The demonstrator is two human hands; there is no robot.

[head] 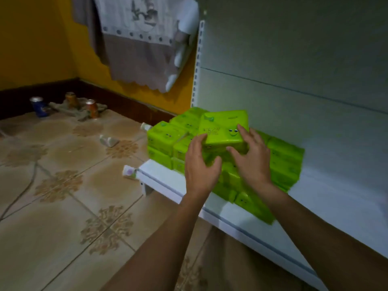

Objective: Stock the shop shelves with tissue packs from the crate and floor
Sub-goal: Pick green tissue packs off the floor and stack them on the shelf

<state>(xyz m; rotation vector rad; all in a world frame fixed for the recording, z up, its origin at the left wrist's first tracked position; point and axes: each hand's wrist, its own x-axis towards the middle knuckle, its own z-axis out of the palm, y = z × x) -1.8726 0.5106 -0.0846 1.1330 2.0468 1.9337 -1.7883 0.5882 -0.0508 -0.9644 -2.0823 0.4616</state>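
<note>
A pile of bright green tissue packs (283, 162) with smiley faces lies on the left end of a white shelf (165, 179). One green pack (222, 127) sits tilted on top of the pile. My left hand (199, 164) touches this pack's front left corner with loosely bent fingers, the thumb apart below it. My right hand (252, 156) rests spread fingers against the pack's front right side. Both forearms reach in from the bottom of the view. My hands hide the packs under them. No crate is in view.
Three small pale packs lie on the tiled floor by the shelf's left end (130, 172) (108, 140) (146, 127). Drink cans (39, 106) stand in the far corner by the yellow wall. A cloth (142, 49) hangs beside the slotted shelf upright (198, 59). The shelf's right part (336, 196) is bare.
</note>
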